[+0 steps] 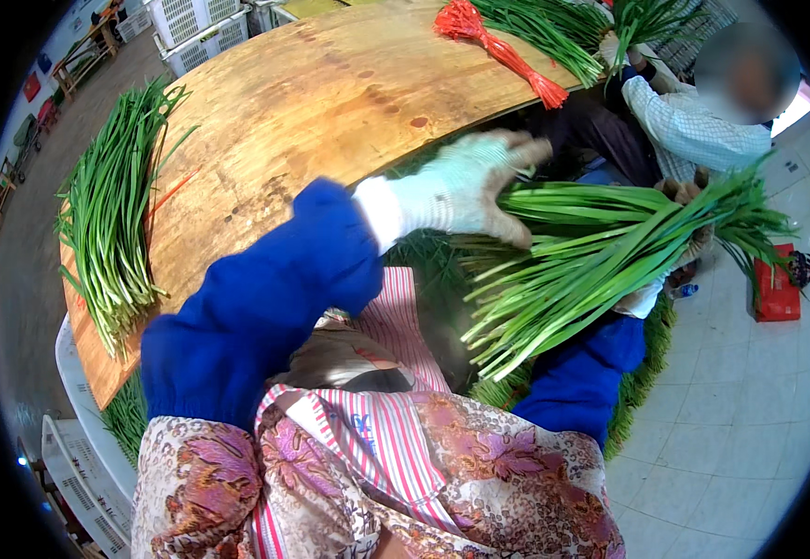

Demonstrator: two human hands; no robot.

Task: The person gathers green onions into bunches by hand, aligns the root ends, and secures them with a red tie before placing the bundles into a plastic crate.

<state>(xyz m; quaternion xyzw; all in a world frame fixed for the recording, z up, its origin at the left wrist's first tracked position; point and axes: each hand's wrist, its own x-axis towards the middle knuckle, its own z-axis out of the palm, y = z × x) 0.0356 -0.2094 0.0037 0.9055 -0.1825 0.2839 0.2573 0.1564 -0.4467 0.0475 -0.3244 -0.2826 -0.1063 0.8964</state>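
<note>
A loose bunch of garlic chives (591, 256) lies across my right hand (700, 240), whose gloved fingers wrap round it near the leafy end; most of that hand is hidden under the leaves. The pale cut ends point down and to the left. My left hand (456, 186), in a pale thin glove with soiled fingertips, is held just left of the bunch. Its fingers are spread, with thumb and forefinger at the stalks' edge, and it is slightly blurred. Whether it touches any stalk I cannot tell.
A wooden board (302, 102) carries a chive pile (116, 214) at its left end and red plastic ties (498, 51) at the far edge. A co-worker (694, 121) handles more chives at the upper right. White crates (191, 28) stand behind; a red bag (778, 284) lies right.
</note>
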